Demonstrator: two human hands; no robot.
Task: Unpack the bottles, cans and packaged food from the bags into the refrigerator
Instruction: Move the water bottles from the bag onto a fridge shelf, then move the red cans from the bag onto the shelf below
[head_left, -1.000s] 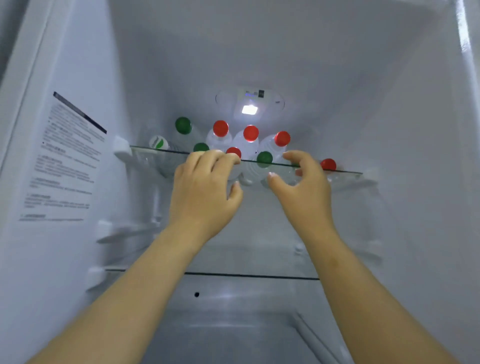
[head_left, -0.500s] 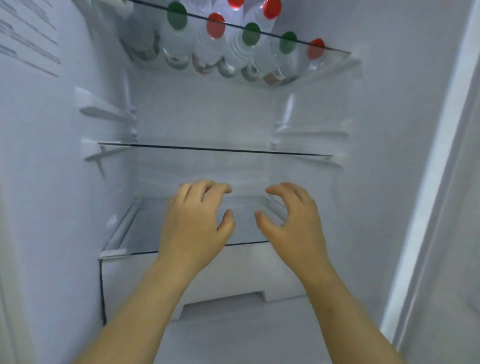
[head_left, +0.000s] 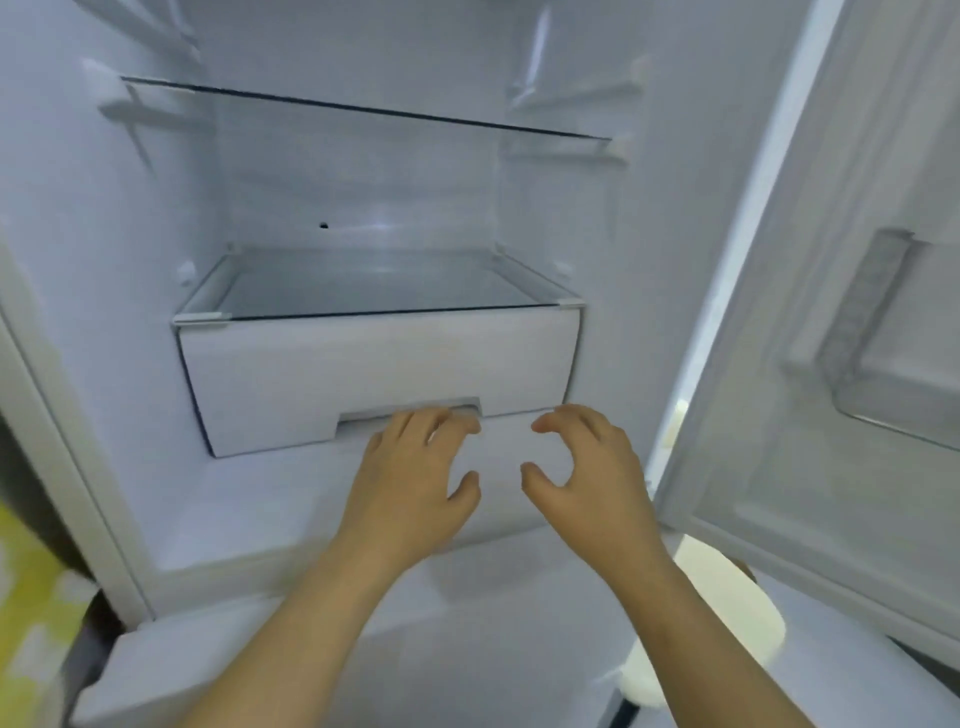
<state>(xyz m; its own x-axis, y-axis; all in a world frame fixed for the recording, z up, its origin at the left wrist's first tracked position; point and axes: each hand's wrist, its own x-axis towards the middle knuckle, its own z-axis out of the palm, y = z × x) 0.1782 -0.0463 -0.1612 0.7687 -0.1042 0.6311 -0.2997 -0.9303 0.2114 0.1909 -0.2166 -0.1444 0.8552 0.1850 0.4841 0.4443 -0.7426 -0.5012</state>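
Both hands are empty. The left hand and the right hand reach side by side, palms down, into the bottom of the open refrigerator, with fingers loosely bent and holding nothing. No bottle, can or packet shows in this view, so the goods are somewhere outside it, and I cannot say where.

The left fingertips lie at the handle cut-out in the lower edge of the white drawer. Whether they touch it I cannot tell. The right hand hangs just beside it, in front of the drawer's right end and apart from it. A glass plate covers the drawer, and higher up is a thin glass shelf. Nothing stands on either. To the right the door stands open with its door bin. Below the door is a white object; it may be one of the bags, but it is too blurred to be sure.

I think the person is either about to pull the drawer or only on the way down to fetch more goods. If the drawer is pulled, the risk is a crooked pull. Only the left hand is at the cut-out, and it sits toward the right end of it, so the drawer could twist and stick. A sharp tug could also shake the glass plate above it. When goods are brought in later, the open door is close to the right arm and could be knocked.
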